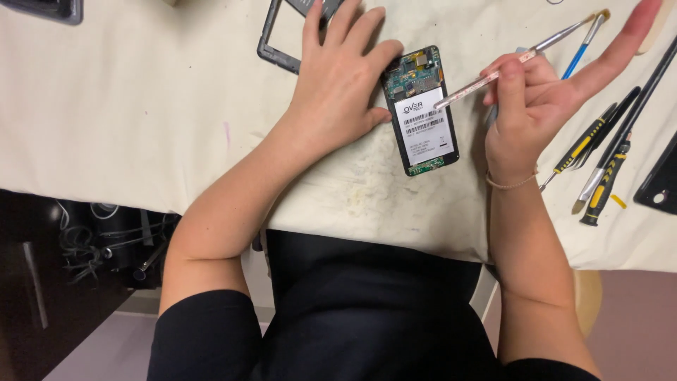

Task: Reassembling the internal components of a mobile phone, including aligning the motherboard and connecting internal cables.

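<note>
Left hand (338, 77) flat, steadying opened phone (421, 109); right hand (525, 106) pinches thin tool (486, 77) against battery (425, 127). Excess pressure risks puncture.

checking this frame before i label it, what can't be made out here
- Opened phone, head view: its left edge is covered by the left hand.
- Thin tool: the right hand hides its middle, where the fingers grip it; whether its tip touches the battery is too fine to tell.
- Grey frame: partly under the left hand, cut by the top edge.
- Black part: cut by the right edge.
</note>
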